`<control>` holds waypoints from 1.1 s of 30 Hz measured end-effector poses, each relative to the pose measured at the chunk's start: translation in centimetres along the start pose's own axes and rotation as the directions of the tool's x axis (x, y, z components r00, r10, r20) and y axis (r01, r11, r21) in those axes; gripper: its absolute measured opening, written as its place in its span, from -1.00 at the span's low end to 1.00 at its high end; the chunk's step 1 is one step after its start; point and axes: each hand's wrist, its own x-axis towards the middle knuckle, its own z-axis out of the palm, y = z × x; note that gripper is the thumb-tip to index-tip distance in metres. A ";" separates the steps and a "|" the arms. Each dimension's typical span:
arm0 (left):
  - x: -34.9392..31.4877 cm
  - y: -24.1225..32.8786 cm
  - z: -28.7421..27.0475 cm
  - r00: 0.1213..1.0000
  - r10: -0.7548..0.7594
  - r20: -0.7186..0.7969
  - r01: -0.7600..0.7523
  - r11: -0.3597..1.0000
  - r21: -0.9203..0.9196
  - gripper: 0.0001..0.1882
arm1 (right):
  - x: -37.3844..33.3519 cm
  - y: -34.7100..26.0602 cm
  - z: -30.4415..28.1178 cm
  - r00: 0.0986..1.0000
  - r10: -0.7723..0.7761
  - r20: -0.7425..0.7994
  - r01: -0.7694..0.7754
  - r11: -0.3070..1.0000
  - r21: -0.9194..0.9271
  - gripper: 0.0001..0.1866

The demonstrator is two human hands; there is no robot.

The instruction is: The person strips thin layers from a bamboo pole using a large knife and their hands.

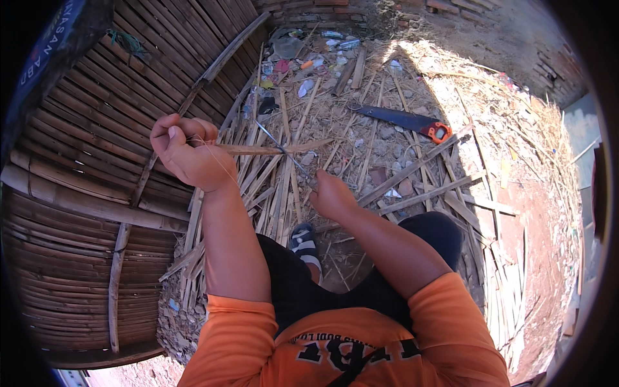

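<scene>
Outdoors, a person in an orange shirt works a thin bamboo strip (271, 149) above a litter of pale, flat slats (277, 187) and straw. Left hand (187, 151) is raised and fisted, pinching the strip's end. Right hand (332, 193), lower, is closed on a knife (284, 151) whose narrow blade meets the strip. Beside them stands a ribbed brown bamboo wall (84, 187); a saw (406, 121) with an orange handle lies beyond.
</scene>
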 end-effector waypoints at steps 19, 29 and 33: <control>0.1 1.4 -1.7 0.997 0.081 -0.017 -0.082 0.993 -0.086 -0.79 | 0.0 0.2 0.8 0.996 0.025 -0.087 -0.011 0.989 0.151 -0.59; 0.3 7.4 -5.1 0.967 0.249 -0.058 -0.256 0.942 -0.219 -0.80 | 1.5 0.8 -0.6 0.993 0.055 -0.109 -0.025 0.965 0.260 -0.52; 0.8 10.1 -6.7 0.932 0.244 -0.267 -0.316 0.909 -0.273 -0.84 | 1.4 -2.4 -3.3 0.977 0.203 -0.070 -0.090 0.682 0.726 -0.49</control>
